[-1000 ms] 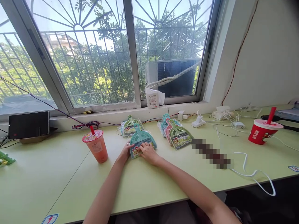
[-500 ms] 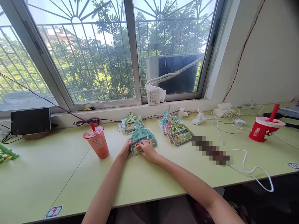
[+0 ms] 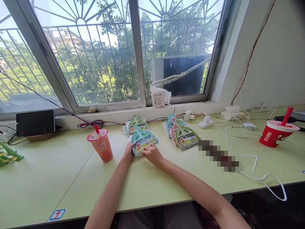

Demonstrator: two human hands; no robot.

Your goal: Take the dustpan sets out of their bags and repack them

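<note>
Colours on the pale green table (image 3: 47,178)

A teal dustpan set (image 3: 142,140) with a multicoloured label is seen beside an orange-pink cup (image 3: 101,146) with a red straw; a green dustpan set (image 3: 184,135), a red cup (image 3: 274,135) with white print and a white cable (image 3: 264,176) are shown.

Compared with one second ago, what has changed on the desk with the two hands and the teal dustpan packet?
The teal dustpan packet has been pushed slightly toward the window, nearer the green packet. The left hand and right hand stay on its near end. The orange drink cup and the pile of packets stayed put.
</note>
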